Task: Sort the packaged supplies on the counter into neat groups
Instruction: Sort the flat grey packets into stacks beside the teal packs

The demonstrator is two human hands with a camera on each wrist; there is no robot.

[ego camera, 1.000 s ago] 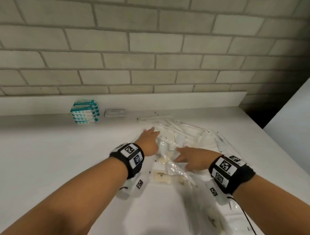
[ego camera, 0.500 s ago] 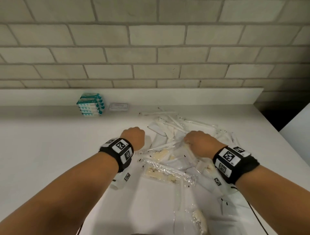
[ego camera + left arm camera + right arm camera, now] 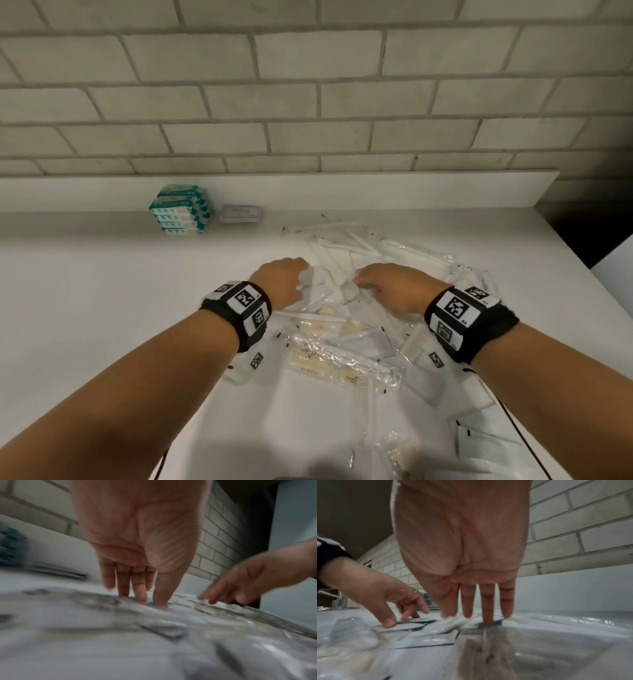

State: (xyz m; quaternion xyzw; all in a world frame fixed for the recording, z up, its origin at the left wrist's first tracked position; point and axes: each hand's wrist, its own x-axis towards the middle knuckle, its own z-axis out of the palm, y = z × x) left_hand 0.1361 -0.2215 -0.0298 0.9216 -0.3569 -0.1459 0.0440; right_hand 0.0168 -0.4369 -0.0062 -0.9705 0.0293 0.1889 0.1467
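A loose pile of clear and white sealed packets (image 3: 346,339) lies on the white counter (image 3: 102,308), right of centre. My left hand (image 3: 284,279) is at the pile's near-left edge. Its fingers (image 3: 137,597) point straight down and touch the packets (image 3: 154,628). My right hand (image 3: 383,286) is just to its right, over the pile's middle. Its straight fingertips (image 3: 486,620) press on a white sachet (image 3: 426,639). Neither hand grips anything. A stack of teal packs (image 3: 180,209) stands at the back left, with a flat grey packet (image 3: 240,213) beside it.
A low white backsplash (image 3: 342,192) and a brick wall close off the back. The counter's right edge (image 3: 582,267) drops into a dark gap. More packets (image 3: 479,442) lie near the front right. Bare counter stretches to the left.
Both hands have drawn back from reaching flat over the pile. Their fingers now point down into the packets, and the hands are closer together.
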